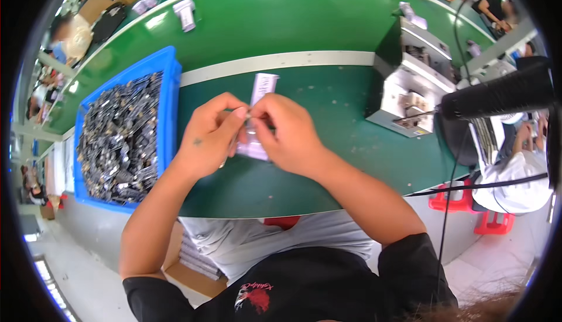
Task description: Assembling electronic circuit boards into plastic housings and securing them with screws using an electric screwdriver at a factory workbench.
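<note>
Green tabletop (pixel 339 164), lilac packaging (pixel 264 86) mid-surface, blue bin (pixel 170 102) left, metal machine (pixel 386 96) right

Illumination is bright and diffuse. White glare patches stand on the glossy far bench (pixel 316 26), strongest at top centre and upper left; the near work surface (pixel 339 105) reflects far less. Loose metal parts (pixel 120 140) show scattered glints. Shading across the left hand (pixel 211 134) and right hand (pixel 287 132) is soft. The floor (pixel 99 228) at lower left and a white garment (pixel 510 175) at right run pale, while the black shirt (pixel 310 281) loses detail. The small piece (pixel 248 117) between the hands cannot be resolved. Fisheye distortion bows straight edges, background figures (pixel 76 38) appear smeared, dark vignetting closes the corners, and hair (pixel 486 307) at lower right is blurred.
</note>
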The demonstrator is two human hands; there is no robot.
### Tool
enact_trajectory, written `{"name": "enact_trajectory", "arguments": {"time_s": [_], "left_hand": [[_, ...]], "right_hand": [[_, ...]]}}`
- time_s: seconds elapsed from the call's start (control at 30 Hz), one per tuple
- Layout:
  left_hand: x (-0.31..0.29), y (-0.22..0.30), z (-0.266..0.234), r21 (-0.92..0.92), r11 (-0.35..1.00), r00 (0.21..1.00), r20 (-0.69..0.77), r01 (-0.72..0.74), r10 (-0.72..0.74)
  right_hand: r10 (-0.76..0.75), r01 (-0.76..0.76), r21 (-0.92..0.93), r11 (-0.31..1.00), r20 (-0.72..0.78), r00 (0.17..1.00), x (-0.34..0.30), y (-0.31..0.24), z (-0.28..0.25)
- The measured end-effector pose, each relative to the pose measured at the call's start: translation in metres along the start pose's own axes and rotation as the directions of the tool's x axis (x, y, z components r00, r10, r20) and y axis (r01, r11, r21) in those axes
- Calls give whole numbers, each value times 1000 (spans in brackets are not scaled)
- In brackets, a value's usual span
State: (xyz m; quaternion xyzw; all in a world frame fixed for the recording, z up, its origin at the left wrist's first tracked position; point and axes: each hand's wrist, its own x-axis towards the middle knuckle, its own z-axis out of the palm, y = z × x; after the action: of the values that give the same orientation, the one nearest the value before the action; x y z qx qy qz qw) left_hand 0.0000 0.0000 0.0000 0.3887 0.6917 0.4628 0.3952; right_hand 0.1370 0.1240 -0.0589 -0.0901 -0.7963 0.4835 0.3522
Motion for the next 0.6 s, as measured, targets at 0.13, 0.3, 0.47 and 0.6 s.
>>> {"name": "enact_trajectory", "arguments": {"time_s": [0.13,0.3,0.47,0.6], "left_hand": [[1,-6,-13,21,997,998,13,-68,68],[-4,-4,-7,33,998,999,10,-46,46],[0,-5,-3,5,999,999,-3,-41,41],[1,-4,0,3,999,999,-26,-34,34]], "right_hand": [[-115,113,-45,993,-51,992,5,3,13],[-129,129,86,988,-6,992,2,-1,3],[-91,89,83,993,30,995,5,0,-7],[-93,92,76,993,9,996,4,3,-3]]}}
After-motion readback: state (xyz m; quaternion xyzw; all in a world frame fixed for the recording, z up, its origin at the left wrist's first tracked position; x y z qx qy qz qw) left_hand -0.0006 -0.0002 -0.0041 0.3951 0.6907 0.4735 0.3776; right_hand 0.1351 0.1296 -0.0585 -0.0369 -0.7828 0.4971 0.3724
